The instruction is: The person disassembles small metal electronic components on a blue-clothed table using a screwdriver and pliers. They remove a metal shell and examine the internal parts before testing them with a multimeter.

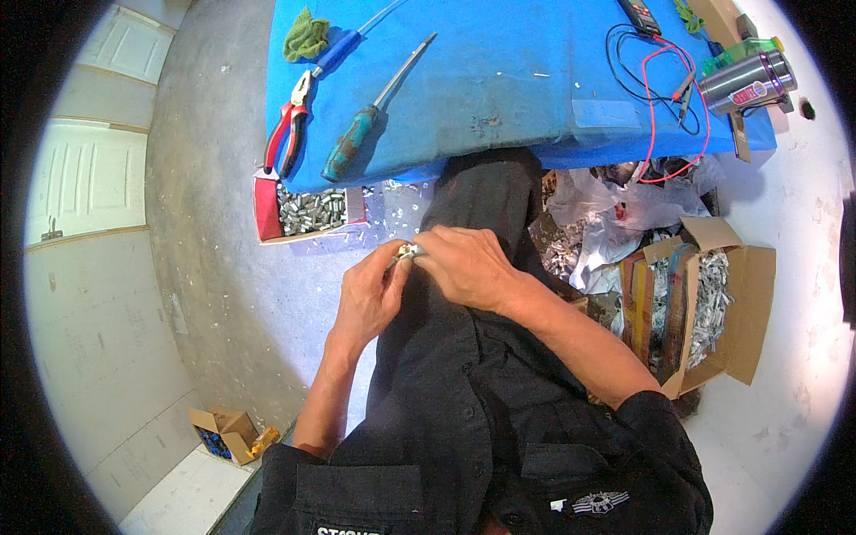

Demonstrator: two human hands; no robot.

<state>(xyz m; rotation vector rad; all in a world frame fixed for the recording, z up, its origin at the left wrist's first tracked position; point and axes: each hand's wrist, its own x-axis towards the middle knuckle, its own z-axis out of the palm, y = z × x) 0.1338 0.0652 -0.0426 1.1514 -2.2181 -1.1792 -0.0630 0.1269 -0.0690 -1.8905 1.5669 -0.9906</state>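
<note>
Between my fingertips, above my dark trouser leg, is a small light-coloured metallic piece, too small and covered to name exactly. My left hand pinches it with thumb and forefinger. From the other side my right hand grips its right end, which the fingers mostly hide. Beyond the hands, on the blue-covered table, lie red-and-black combination pliers and a screwdriver with a worn teal handle. A blue-handled screwdriver rests behind the pliers.
Under the table's near edge, a red-sided box holds many small metal cylinders. At right stands a cardboard carton of metallic scraps beside plastic bags. A multimeter with leads, a steel flask and a green cloth lie on the table.
</note>
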